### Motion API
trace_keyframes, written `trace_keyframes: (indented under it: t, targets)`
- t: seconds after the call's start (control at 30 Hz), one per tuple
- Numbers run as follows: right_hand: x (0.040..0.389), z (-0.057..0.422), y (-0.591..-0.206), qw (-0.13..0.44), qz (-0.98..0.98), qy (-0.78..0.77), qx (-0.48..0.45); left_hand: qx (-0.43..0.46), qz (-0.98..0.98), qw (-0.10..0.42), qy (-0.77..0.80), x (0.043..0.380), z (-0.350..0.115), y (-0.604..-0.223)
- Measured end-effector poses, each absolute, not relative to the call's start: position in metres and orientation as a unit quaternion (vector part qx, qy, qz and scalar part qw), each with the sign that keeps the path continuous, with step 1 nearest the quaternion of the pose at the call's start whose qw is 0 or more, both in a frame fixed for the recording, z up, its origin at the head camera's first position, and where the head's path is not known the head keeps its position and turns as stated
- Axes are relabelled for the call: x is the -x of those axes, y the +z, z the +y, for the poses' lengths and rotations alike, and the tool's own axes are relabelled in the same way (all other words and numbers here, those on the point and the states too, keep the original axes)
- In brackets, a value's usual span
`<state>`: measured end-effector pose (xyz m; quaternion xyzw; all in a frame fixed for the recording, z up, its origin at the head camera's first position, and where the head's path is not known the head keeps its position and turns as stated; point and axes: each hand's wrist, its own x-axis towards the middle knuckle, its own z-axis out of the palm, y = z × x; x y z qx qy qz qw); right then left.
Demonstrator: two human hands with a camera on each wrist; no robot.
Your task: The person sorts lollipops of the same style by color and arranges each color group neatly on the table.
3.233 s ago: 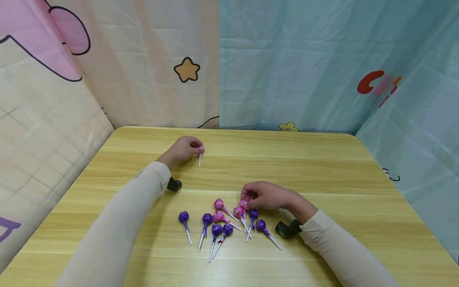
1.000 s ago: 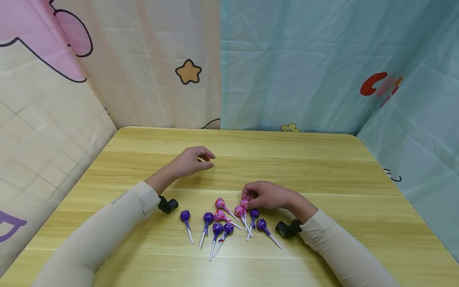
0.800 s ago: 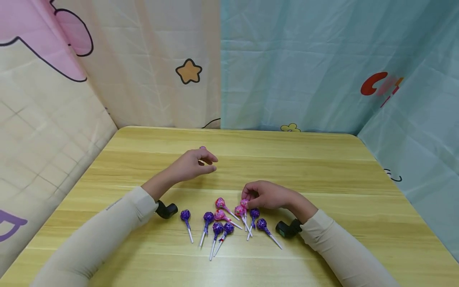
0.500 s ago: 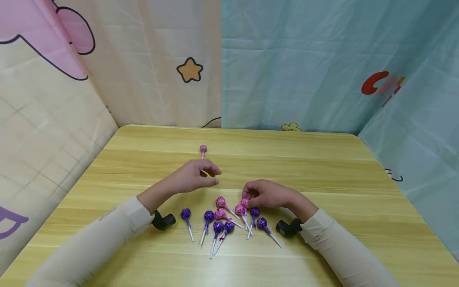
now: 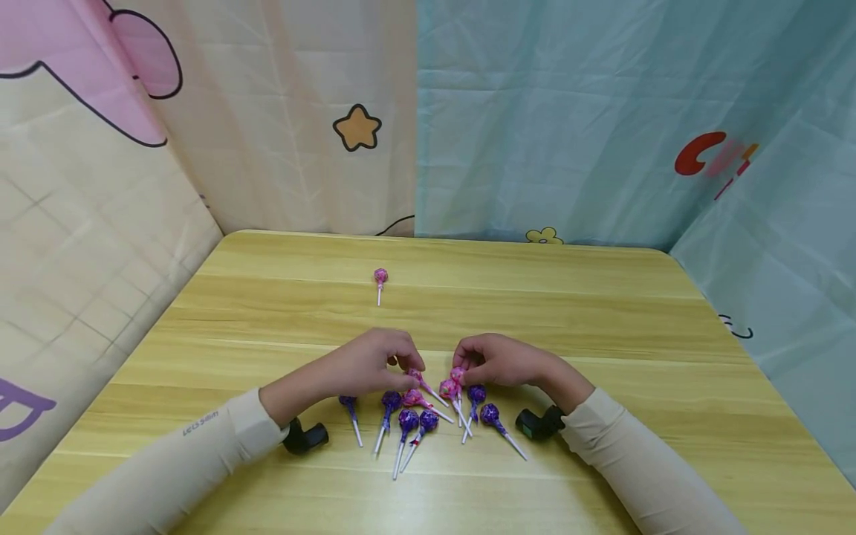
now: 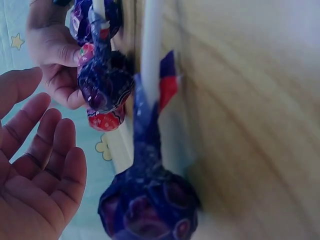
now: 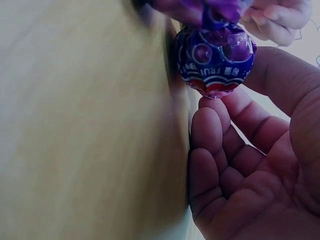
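Wrapped lollipops with white sticks lie mid-table, pink and purple ones mixed. My right hand [image 5: 504,362] pinches the head of a pink lollipop [image 5: 458,374] between thumb and fingers; a second pink lollipop [image 5: 447,388] crosses its stick. Over another pink lollipop [image 5: 431,392] reaches my left hand [image 5: 374,364], its fingertips right at the wrapped head; the left wrist view shows these fingers spread and relaxed. A purple lollipop [image 6: 150,210] looms close in that view. In the right wrist view, a purple lollipop [image 7: 215,60] hides the right fingertips. One pink lollipop [image 5: 380,276] lies alone farther back.
Several purple lollipops [image 5: 408,421] lie nearest me, sticks pointing toward me. Black wrist cameras [image 5: 305,437] sit under both sleeves. The wooden table [image 5: 568,297] ends at the back against printed curtains [image 5: 535,134].
My left hand set the pink lollipop down at the back of the table, let it go, and came back toward me to the group. My right hand has stayed in place.
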<state>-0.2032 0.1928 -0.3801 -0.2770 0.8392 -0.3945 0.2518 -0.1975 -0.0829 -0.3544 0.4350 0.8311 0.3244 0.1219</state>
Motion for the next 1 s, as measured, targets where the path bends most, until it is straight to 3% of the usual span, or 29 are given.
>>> trace_keyframes:
  t: [0.33, 1.0]
  targets:
    - [0.202, 0.191, -0.380, 0.251, 0.840, -0.396, 0.272, -0.452, 0.839, 0.129, 0.274, 0.190, -0.082, -0.364]
    - [0.200, 0.190, -0.381, 0.252, 0.838, -0.402, 0.268, -0.484, 0.838, 0.089, 0.234, 0.182, -0.081, -0.370]
